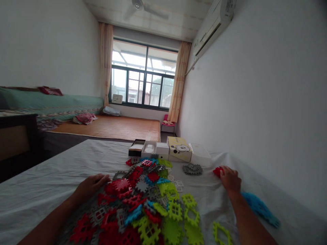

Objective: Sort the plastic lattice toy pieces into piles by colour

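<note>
1. Head view, left side: the left hand (90, 186) lies palm down on the white sheet (51, 183) at the left edge of the pile of tiles (148, 207). Its fingers are stretched out and close together, gripping nothing. The fingertips reach the edge of a red tile (119, 186) that lies on top of the pile, just ahead of them.
2. Head view, right side: the right hand (230, 179) rests well apart from the pile, near the wall. Its fingers curl down over a small red piece (217, 171), which sticks out from under the fingertips on the side towards the pile. Whether the fingers pinch the piece or only press on it cannot be told.
3. Head view, around the hands: a grey toothed piece (192, 169) lies on the sheet between the pile and the small red piece. Blue pieces (259, 207) lie just beside the right forearm, on the wall side. Beyond the pile stands a row of boxes, among them a yellow box (179, 149) and a white box (200, 155).
</note>
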{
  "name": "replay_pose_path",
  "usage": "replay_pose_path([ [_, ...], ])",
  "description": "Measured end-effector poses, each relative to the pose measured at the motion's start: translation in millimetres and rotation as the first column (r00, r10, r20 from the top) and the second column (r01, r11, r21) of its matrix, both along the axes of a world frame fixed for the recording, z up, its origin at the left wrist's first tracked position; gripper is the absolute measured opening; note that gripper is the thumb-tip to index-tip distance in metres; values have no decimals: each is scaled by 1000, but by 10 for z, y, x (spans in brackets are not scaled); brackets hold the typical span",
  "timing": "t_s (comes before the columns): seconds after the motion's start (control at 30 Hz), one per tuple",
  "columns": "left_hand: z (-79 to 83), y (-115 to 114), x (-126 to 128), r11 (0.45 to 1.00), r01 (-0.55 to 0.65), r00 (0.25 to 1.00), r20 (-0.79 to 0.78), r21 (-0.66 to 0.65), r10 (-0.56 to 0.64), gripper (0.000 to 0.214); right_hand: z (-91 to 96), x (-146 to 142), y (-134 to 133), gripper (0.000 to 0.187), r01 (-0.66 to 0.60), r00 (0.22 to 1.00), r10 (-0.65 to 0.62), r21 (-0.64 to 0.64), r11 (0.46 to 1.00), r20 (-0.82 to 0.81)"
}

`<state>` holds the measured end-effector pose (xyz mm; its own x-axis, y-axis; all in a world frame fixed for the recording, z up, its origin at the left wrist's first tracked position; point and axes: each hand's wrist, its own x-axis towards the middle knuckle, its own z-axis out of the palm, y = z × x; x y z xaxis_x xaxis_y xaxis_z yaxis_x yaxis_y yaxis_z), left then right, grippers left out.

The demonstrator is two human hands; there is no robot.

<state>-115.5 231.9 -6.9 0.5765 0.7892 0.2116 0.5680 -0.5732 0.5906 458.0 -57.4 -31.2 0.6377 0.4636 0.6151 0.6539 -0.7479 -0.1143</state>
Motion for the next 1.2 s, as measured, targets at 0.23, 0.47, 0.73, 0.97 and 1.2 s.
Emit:
replay_pose_path([
  [0.23,-8,-75,16,999,-48,999,-3,19,48,53,-270,117,82,32,-128,990,132,-74,989,48],
  [0.47,-5,-103,11,999,-47,999,14,7,47,54,479,-743,387,40,-619,719,599,68,783,-353],
  [0.73,-1,-106,5,999,-47,998,34,-16,48,54,678,-1892,382,39,-885,357,633,-33,464,-687],
  [0.97,-5,-85,-15,1000,-12,998,58,11,11,53,258,-2308,486,36,-812,451,699,70,580,-555],
  [1.2,0,-67,-30,1000,10,996,92,6,-11,53,454,-2458,100,45,-777,473,755,188,601,-454],
])
